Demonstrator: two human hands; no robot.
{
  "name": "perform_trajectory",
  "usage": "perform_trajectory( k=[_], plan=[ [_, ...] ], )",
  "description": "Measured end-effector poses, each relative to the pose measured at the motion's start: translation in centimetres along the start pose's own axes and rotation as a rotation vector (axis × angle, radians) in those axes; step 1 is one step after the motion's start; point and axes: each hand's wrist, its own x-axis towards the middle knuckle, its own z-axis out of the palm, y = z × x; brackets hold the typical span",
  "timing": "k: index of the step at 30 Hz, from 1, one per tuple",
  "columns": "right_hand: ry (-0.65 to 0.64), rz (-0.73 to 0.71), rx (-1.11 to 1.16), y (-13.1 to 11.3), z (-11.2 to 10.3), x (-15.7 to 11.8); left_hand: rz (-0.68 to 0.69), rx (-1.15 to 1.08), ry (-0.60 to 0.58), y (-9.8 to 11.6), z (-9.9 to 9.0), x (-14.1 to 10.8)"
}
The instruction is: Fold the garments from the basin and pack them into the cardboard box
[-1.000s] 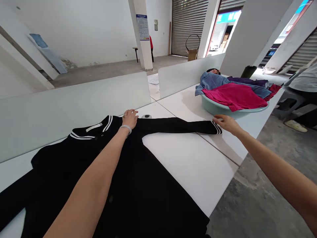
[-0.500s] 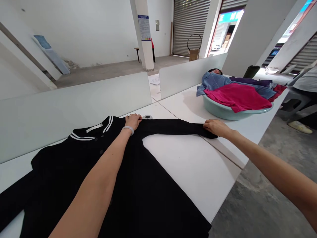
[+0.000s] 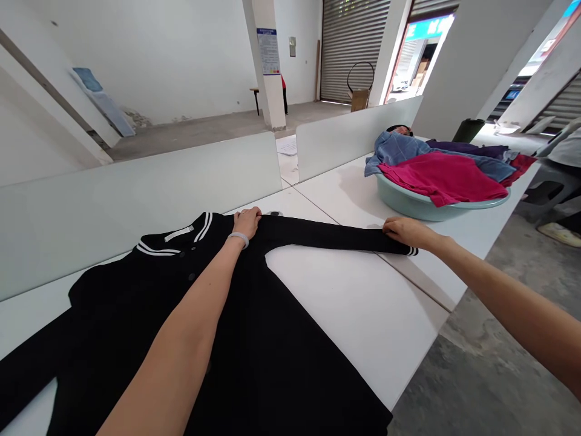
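A black button-front jacket point(image 3: 272, 339) with white stripes on its collar lies spread on the white table point(image 3: 336, 290). My left hand point(image 3: 247, 224), a pale bangle on its wrist, is closed on the jacket's shoulder, by the top of the sleeve. Farther right, my right hand point(image 3: 406, 231) pinches the upper edge of the sleeve point(image 3: 327, 235) near its cuff. White stripes show on the cuff point(image 3: 413, 251), just below my right fingers. The sleeve stretches almost straight between both hands. Its other sleeve runs out of view at the lower left.
A light green basin point(image 3: 408, 203) heaped with clothes, a pink garment point(image 3: 449, 175) on top, stands at the right back. Low white partitions point(image 3: 181, 175) line the table's far edge. Beyond the right edge, a person point(image 3: 567, 151) sits partly in view.
My right hand has moved slightly right along with the sleeve end, and the sleeve looks straighter. The cuff's white stripes now show. My left hand stays at the shoulder.
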Motion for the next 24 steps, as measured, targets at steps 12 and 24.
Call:
perform_trajectory(
  k=[12,24],
  plan=[
    [0.19,0.42,0.015,-0.2,-4.9,1.0,0.018,-0.023,0.091,-0.7,0.1,0.1],
    [-0.06,0.616,0.005,0.0,-0.7,2.7,-0.03,-0.093,0.186,-0.9,-1.6,-2.8]
  ],
)
